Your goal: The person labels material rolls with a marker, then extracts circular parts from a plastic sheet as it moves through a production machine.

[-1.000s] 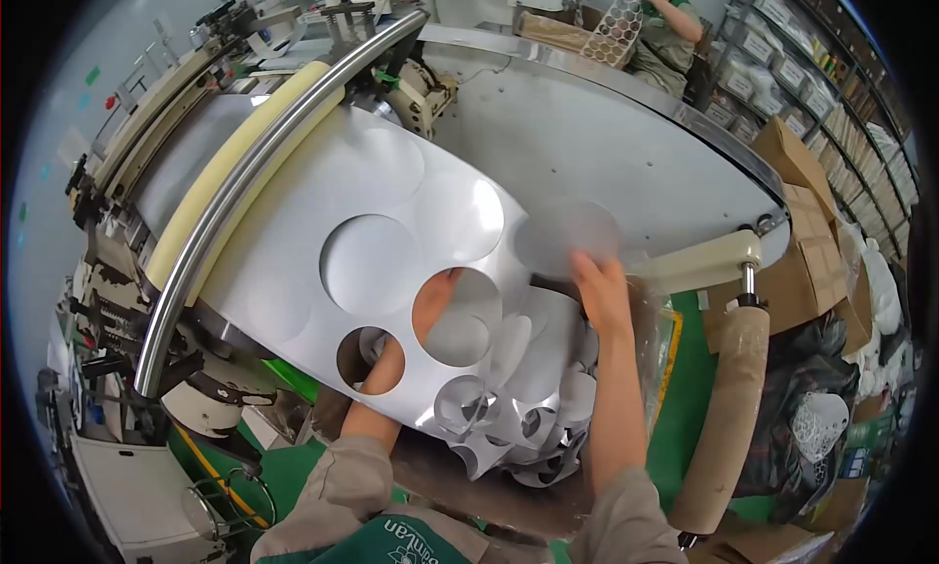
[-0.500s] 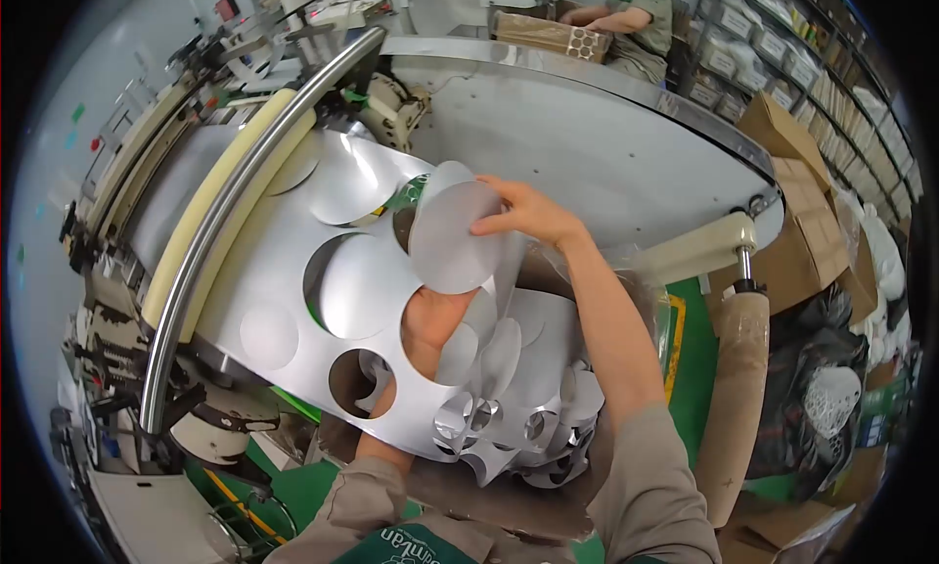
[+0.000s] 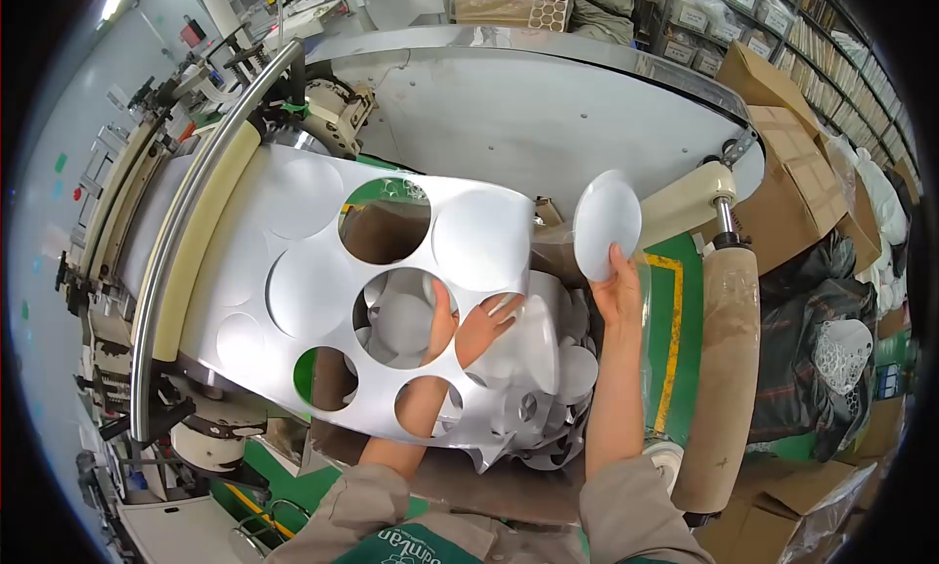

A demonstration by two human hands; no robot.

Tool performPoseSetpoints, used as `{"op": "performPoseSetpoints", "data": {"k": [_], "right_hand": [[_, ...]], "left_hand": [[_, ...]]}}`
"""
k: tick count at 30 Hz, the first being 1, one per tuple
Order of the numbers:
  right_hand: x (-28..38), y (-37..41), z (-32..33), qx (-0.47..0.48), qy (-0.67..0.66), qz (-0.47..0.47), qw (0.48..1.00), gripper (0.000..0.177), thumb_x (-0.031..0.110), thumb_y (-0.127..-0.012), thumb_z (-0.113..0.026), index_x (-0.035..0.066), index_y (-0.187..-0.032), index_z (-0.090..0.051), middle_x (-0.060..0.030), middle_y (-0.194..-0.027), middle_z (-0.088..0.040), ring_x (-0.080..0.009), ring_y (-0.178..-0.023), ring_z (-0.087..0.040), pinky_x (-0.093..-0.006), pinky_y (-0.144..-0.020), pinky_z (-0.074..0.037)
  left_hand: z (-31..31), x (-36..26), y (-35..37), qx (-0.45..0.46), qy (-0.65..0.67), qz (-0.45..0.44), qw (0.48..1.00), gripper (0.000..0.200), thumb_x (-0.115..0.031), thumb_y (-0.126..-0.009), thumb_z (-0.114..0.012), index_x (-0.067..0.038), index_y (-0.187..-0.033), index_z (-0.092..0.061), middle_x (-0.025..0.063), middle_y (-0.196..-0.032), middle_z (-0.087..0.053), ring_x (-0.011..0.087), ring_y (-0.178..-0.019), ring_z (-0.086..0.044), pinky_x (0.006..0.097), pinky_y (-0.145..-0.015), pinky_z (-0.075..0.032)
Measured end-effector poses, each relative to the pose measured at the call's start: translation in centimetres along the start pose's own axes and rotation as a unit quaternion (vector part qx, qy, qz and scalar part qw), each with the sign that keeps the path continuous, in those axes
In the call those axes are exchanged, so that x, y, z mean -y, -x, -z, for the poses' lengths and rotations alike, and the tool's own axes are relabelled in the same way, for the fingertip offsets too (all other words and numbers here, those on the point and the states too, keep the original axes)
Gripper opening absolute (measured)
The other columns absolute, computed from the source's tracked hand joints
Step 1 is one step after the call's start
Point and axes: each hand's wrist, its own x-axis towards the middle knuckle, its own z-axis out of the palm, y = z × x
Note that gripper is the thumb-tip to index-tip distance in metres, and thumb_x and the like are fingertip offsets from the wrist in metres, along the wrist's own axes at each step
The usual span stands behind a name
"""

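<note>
A silvery sheet (image 3: 284,363) with round cut-outs slopes down from the machine. Some of its circles are empty holes, while others still carry their discs. My left hand (image 3: 479,331) is beneath the sheet and shows through the holes, its fingers and thumb spread, holding nothing. Off the sheet's right edge, my right hand (image 3: 618,288) grips a round silvery disc (image 3: 607,226) by its lower rim, tilted nearly upright. Close to my left fingers a blurred disc (image 3: 538,349) stands on edge. Loose discs and sheet scrap (image 3: 528,422) lie heaped below.
A steel bar (image 3: 217,163) and cream roller (image 3: 210,251) cross the machine on the left. A grey guard panel (image 3: 509,109) curves behind. On the right are a brown-wrapped roller (image 3: 719,378) and cardboard boxes (image 3: 782,163). Part of another person (image 3: 602,11) shows at the back.
My right hand has carried discs off the sheet to the right. The sheet has advanced rightward, with another hole above my left hand. My left fingers have spread. The view has shifted.
</note>
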Motion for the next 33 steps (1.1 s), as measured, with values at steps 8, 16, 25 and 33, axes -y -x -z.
{"op": "performPoseSetpoints", "data": {"k": [8,16,25,33], "right_hand": [[1.4,-0.9,-6.6,0.117,0.223,-0.118,0.961,0.045,0.022,-0.081,-0.063,-0.002,-0.117,-0.05,-0.0097,-0.106,-0.059,-0.0201,-0.095,-0.057,-0.0334,-0.083,-0.046],[0.1,1.5,-11.3,0.25,0.423,-0.068,0.868,0.047,0.023,-0.07,-0.073,-0.002,-0.106,-0.058,-0.0114,-0.097,-0.063,-0.0187,-0.09,-0.059,-0.0311,-0.079,-0.046],[1.1,3.3,-10.5,0.23,0.383,-0.169,0.878,0.052,0.026,-0.072,-0.072,0.0,-0.114,-0.056,-0.0112,-0.109,-0.058,-0.0207,-0.102,-0.053,-0.0338,-0.089,-0.04],[0.4,1.9,-9.8,0.304,0.411,-0.242,0.825,0.049,0.022,-0.068,-0.075,0.003,-0.11,-0.058,-0.0095,-0.104,-0.06,-0.0203,-0.1,-0.054,-0.0341,-0.087,-0.04]], "left_hand": [[0.6,-0.3,0.0,0.125,-0.808,-0.038,0.575,0.043,-0.019,-0.089,-0.036,0.0,-0.127,-0.036,0.0147,-0.133,-0.038,0.0257,-0.117,-0.04,0.035,-0.095,-0.039],[-5.9,1.2,2.3,-0.044,-0.093,-0.016,0.995,0.11,-0.083,-0.065,-0.035,-0.006,-0.14,-0.011,0.0177,-0.143,-0.015,0.0425,-0.129,-0.016,0.0522,-0.108,-0.01],[-4.3,3.9,2.4,-0.019,-0.263,-0.031,0.964,0.096,-0.084,-0.065,-0.027,-0.021,-0.138,-0.028,0.0093,-0.139,-0.027,0.034,-0.117,-0.03,0.0539,-0.097,-0.02],[-4.3,4.7,2.3,-0.006,-0.132,0.013,0.991,0.066,-0.058,-0.084,-0.031,-0.008,-0.127,-0.039,0.015,-0.117,-0.046,0.0368,-0.124,-0.03,0.0496,-0.098,-0.024]]}}
